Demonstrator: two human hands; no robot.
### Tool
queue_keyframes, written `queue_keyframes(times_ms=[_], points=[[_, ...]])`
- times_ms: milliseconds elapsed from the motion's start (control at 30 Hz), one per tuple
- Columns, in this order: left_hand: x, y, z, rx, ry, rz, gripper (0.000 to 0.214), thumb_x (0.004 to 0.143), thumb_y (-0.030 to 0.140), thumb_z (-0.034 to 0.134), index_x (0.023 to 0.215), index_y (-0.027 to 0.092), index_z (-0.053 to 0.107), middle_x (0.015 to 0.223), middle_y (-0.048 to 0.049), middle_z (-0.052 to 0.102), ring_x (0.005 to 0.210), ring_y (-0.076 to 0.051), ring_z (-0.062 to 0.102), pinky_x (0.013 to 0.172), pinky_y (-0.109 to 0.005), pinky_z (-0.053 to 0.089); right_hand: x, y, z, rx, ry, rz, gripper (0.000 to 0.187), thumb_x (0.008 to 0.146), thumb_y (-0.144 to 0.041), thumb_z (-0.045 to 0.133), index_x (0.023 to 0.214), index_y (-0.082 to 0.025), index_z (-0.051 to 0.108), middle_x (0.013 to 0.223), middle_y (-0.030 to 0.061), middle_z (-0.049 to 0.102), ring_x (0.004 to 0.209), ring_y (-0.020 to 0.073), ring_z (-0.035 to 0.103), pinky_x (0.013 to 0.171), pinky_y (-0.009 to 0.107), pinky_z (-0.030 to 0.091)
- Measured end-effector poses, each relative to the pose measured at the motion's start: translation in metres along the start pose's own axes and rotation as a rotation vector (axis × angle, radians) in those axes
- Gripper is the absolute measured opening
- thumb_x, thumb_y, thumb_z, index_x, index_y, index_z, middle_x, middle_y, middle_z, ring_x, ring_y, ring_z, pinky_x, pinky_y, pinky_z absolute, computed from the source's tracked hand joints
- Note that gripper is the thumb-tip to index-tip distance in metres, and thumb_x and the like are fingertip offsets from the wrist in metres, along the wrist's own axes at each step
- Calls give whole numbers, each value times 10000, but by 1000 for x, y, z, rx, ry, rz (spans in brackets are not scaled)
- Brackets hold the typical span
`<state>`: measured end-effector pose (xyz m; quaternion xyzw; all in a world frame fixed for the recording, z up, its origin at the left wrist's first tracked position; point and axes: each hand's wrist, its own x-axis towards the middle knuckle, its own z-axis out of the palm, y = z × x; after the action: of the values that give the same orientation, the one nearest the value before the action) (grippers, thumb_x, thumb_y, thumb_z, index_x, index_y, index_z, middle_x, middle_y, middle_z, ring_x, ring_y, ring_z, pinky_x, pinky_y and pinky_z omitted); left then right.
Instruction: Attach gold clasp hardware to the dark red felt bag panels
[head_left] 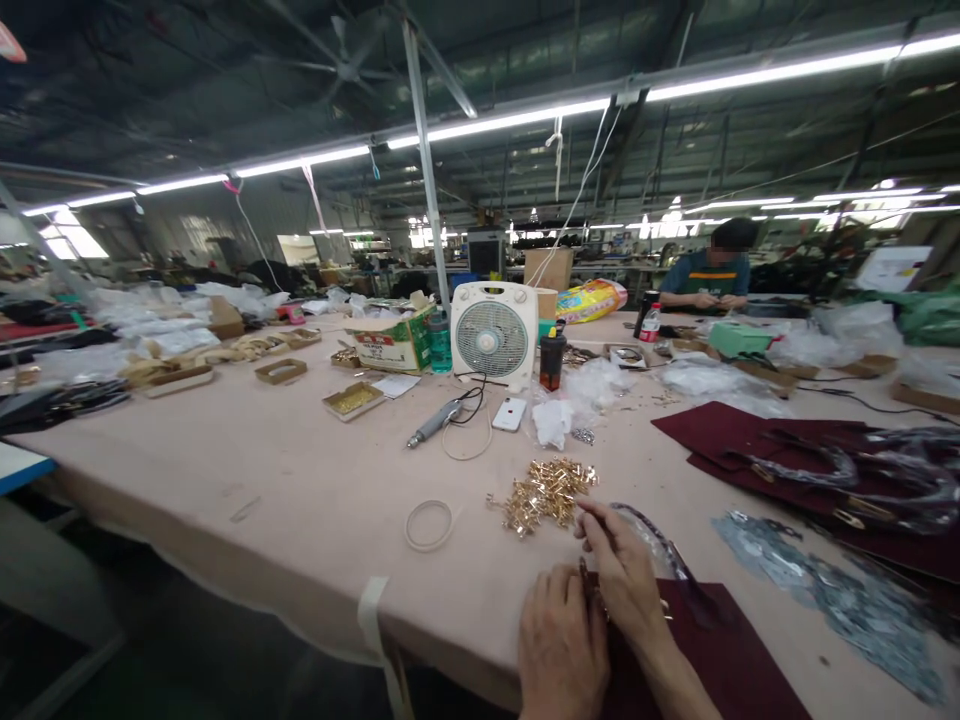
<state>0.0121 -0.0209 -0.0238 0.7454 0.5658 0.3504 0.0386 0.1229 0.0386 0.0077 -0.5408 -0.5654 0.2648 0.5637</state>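
Observation:
At the table's near edge lies a maroon bag panel (724,640) with a dark handle (679,565), partly wrapped in clear plastic. My left hand (562,640) is closed at the panel's left side, its fingers curled around a dark strap end (584,572) that sticks up. My right hand (619,565) crosses over the panel with thumb and index finger pinched together. Its fingertips are beside a heap of small gold metal fittings (551,490); whatever is between them is too small to make out. Part of the panel is hidden under both hands.
Stacked maroon panels (750,440) and grey plastic-wrapped pieces (840,590) lie right. Beyond the heap are a phone (509,414), a corded electric screwdriver (435,424) and a box fan (493,338). A clear ring (428,525) lies left. A co-worker (709,270) sits across the table.

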Motion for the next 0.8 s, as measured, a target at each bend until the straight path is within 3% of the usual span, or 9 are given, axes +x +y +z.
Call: queue_keyframes(times_ms=[100,233,333,467,633,800], points=[[-1,-2,2,-4,-3,7,211,945,133,542,1079,246,661,1065,-52,695,944,-240,632,853,-371,473,21,19,6,-141,-1,-26,314,967,-334,524,1179,-178,696,1130,126,707,1003,264,683,905,413,576],[-2,-5,9,-22,34,26,229,968,134,516,1113,235,661,1093,-72,700,972,-260,631,894,-402,475,29,38,8,-353,-123,-86,344,847,-178,597,1180,-189,682,1166,123,652,1042,263,657,941,405,547],[-4,-8,13,-47,30,32,269,967,123,513,1161,239,659,1120,-71,702,999,-267,628,908,-412,472,31,35,15,-502,-177,-62,438,823,-228,707,1258,-212,660,1242,117,609,1048,260,656,922,378,530],[-4,-9,15,-21,33,29,269,966,130,523,1171,237,660,1128,-69,705,1009,-270,630,914,-417,471,39,25,26,-704,-202,-19,451,861,-335,749,1295,-257,655,1285,105,583,945,241,690,770,330,515],[-1,-9,13,-89,22,39,256,958,121,508,1111,242,674,1083,-70,703,973,-258,628,879,-393,476,43,36,30,-629,-168,-109,309,902,-206,688,1202,-279,705,1186,60,626,976,209,696,826,298,521],[0,-8,13,-123,22,36,267,954,114,491,1095,246,675,1058,-73,703,941,-257,619,863,-394,470,41,47,29,-545,-152,-154,380,891,-134,625,1230,-282,712,1176,62,640,999,214,680,885,315,535]])
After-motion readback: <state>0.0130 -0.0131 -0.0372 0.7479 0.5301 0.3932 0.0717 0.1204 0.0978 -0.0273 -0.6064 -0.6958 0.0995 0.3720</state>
